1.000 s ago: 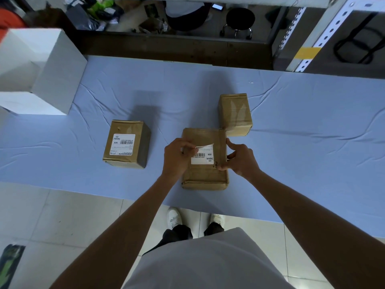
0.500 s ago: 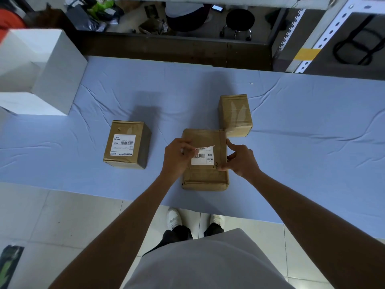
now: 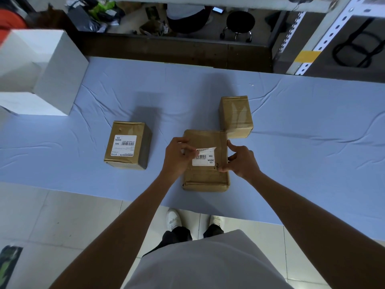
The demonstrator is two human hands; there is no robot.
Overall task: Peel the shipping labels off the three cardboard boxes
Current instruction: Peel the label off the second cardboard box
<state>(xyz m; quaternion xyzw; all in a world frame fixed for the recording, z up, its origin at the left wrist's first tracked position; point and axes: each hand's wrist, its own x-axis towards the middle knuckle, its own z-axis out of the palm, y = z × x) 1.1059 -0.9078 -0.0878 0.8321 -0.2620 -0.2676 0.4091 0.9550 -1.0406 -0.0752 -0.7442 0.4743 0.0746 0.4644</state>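
Observation:
Three brown cardboard boxes lie on the blue tablecloth (image 3: 312,142). The middle box (image 3: 205,176) sits nearest me and carries a white shipping label (image 3: 203,160) whose far edge is curled up off the cardboard. My left hand (image 3: 177,157) pinches that lifted edge at the label's left side. My right hand (image 3: 239,161) grips the box's right edge, thumb on top. The left box (image 3: 127,144) has a full white label (image 3: 124,145) stuck flat on its top. The far right box (image 3: 236,115) shows only tape, no label on its visible faces.
A large white box (image 3: 41,74) stands at the table's far left. Beyond the table's far edge are a dark wooden ledge, a black stool (image 3: 239,24) and a metal rack (image 3: 325,34). The table's near edge runs just above my feet.
The label's far edge has peeled a little further down toward me under my left hand. My right hand and the boxes have stayed put.

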